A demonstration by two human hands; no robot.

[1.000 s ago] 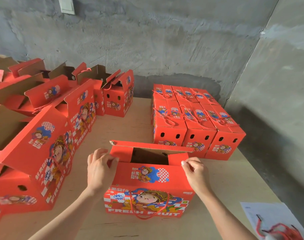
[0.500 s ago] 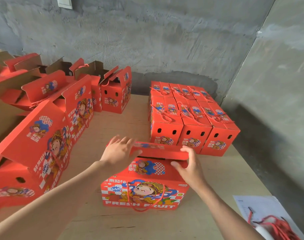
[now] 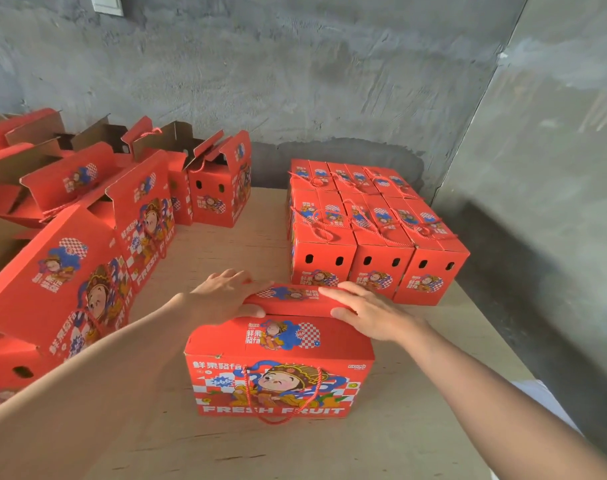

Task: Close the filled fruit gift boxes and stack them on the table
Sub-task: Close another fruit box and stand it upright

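Box (image 3: 278,372) interior hidden under top flap (image 3: 288,301)

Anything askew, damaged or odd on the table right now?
Nothing damaged or spilled. Only the box in front is unfinished: its top flap, under the left hand and right hand, sits raised, not seated against the front panel. The closed boxes form a neat block.

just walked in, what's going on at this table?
A person is closing a red fruit box at the front of the table. The left hand and right hand press on the ends of its top flap, which looks not quite seated. A block of closed boxes sits behind it to the right; open boxes line the left side.
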